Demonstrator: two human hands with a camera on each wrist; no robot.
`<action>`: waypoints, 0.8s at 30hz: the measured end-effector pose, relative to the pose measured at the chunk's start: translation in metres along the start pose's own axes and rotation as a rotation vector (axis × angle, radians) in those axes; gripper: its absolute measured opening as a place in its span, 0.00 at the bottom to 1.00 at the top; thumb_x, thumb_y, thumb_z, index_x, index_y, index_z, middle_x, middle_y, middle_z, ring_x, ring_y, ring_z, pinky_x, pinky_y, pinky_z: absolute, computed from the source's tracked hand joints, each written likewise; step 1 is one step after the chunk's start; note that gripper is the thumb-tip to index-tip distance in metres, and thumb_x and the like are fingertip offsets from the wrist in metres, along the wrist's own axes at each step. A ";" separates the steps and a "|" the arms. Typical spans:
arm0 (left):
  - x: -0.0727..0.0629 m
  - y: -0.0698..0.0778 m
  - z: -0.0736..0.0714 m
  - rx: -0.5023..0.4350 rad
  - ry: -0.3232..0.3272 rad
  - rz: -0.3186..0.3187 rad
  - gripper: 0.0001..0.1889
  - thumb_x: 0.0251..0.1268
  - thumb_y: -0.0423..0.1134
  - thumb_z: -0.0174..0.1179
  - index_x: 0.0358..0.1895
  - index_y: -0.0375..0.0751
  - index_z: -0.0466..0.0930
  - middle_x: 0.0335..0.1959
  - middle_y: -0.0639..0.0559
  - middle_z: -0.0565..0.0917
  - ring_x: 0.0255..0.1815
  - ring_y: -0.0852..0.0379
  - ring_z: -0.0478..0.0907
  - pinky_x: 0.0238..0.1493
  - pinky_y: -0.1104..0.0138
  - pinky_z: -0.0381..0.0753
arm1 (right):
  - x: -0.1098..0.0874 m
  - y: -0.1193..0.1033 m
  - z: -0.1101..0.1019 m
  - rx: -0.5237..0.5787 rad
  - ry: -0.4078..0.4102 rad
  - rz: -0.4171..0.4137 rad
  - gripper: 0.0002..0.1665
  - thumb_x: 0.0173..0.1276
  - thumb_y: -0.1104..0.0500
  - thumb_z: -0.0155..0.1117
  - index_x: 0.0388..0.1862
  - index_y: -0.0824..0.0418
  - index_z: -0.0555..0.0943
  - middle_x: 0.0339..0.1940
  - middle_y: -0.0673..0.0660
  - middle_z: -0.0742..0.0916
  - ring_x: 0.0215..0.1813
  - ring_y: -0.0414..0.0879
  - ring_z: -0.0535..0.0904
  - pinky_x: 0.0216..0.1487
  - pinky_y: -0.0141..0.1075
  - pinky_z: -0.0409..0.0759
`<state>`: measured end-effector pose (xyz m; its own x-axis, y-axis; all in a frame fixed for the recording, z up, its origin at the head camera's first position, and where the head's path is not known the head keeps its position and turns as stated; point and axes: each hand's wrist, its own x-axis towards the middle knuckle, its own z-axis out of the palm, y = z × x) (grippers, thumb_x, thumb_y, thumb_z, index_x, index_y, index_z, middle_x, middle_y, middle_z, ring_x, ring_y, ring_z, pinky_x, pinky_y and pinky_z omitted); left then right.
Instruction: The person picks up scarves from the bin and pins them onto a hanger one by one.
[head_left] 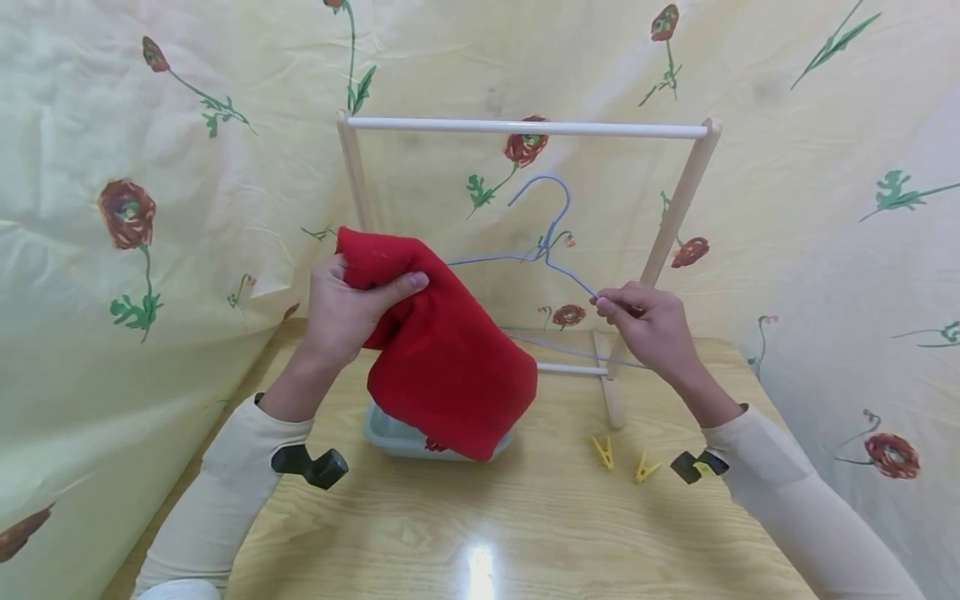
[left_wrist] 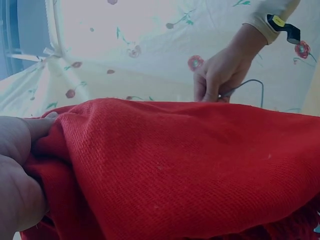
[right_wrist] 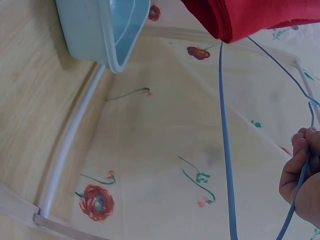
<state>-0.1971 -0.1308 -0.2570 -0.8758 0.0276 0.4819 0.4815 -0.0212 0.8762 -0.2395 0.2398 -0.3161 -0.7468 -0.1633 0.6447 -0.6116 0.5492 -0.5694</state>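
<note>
A folded red scarf point(head_left: 457, 375) with a fringed edge point(left_wrist: 295, 225) hangs from my left hand point(head_left: 337, 312), which grips its upper left corner with the thumb on the front. My right hand point(head_left: 652, 325) pinches the right shoulder of a blue wire hanger point(head_left: 572, 277), held hook up. The hanger's left end passes out of sight at the scarf; in the right wrist view both hanger wires point(right_wrist: 225, 125) run up to the red fabric point(right_wrist: 250, 20). Whether the scarf lies around the lower bar or only in front of it, I cannot tell.
Behind the hands stands a rack with a white top rail point(head_left: 525, 127) and wooden posts. A light blue basin point(head_left: 382, 435) sits on the wooden table point(head_left: 525, 533), partly covered from view by the scarf. Two yellow clothespins point(head_left: 603, 452) lie at the right. Flowered cloth surrounds the table.
</note>
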 end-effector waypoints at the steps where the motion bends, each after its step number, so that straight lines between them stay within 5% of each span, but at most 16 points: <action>1: 0.000 0.000 0.000 -0.002 -0.002 0.004 0.14 0.60 0.34 0.74 0.49 0.43 0.85 0.42 0.49 0.87 0.42 0.47 0.85 0.43 0.60 0.88 | -0.002 0.000 0.001 0.009 -0.007 0.003 0.05 0.67 0.72 0.69 0.39 0.69 0.90 0.29 0.59 0.87 0.28 0.32 0.76 0.27 0.21 0.71; 24: 0.010 0.015 0.005 -0.040 0.006 0.075 0.15 0.60 0.32 0.73 0.51 0.40 0.85 0.44 0.46 0.87 0.45 0.44 0.85 0.46 0.60 0.87 | -0.024 0.001 0.026 0.105 -0.115 0.080 0.05 0.69 0.71 0.67 0.39 0.70 0.89 0.30 0.61 0.87 0.30 0.34 0.79 0.30 0.23 0.77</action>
<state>-0.1989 -0.1259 -0.2392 -0.8378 0.0182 0.5456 0.5437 -0.0625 0.8370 -0.2290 0.2228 -0.3458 -0.8152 -0.2189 0.5361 -0.5689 0.4761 -0.6706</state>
